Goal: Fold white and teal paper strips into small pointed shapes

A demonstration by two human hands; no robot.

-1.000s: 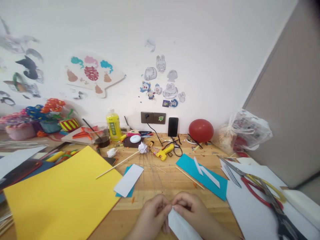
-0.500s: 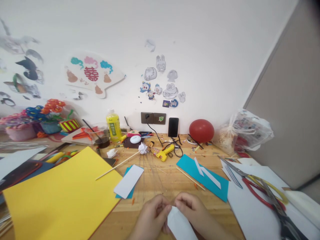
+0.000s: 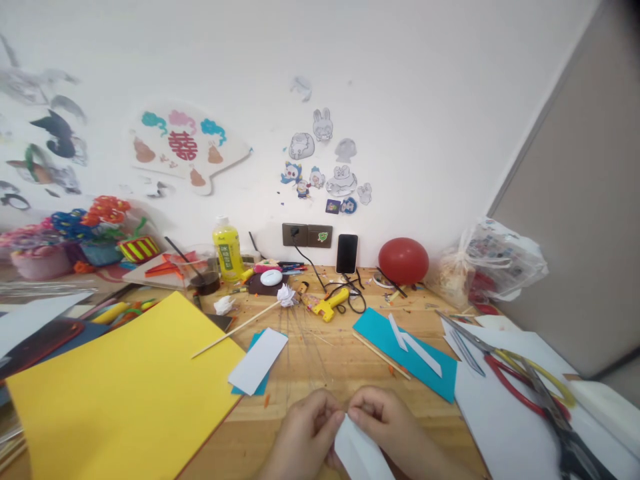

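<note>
Between the fingers (image 3: pixel 337 421) is a paper strip (image 3: pixel 363 453). Left of them, a large paper sheet (image 3: pixel 125 380) lies on the desk (image 3: pixel 305 360); a wooden skewer (image 3: pixel 235 328) overlaps its far edge. Ahead and to the left, a paper rectangle (image 3: pixel 260 363) lies on another piece. Straight ahead is a glue gun (image 3: pixel 330 305), with a smartphone (image 3: pixel 347 254) behind it, and a balloon (image 3: pixel 403 261) right of the phone. Ahead-right, 2 paper slips (image 3: pixel 421 355) lie on a cardstock strip (image 3: pixel 375 327). Farther right, 2 pairs of scissors (image 3: pixel 533 383) rest on paper sheets (image 3: pixel 487 417). A bottle (image 3: pixel 229 252) stands far ahead-left.
</note>
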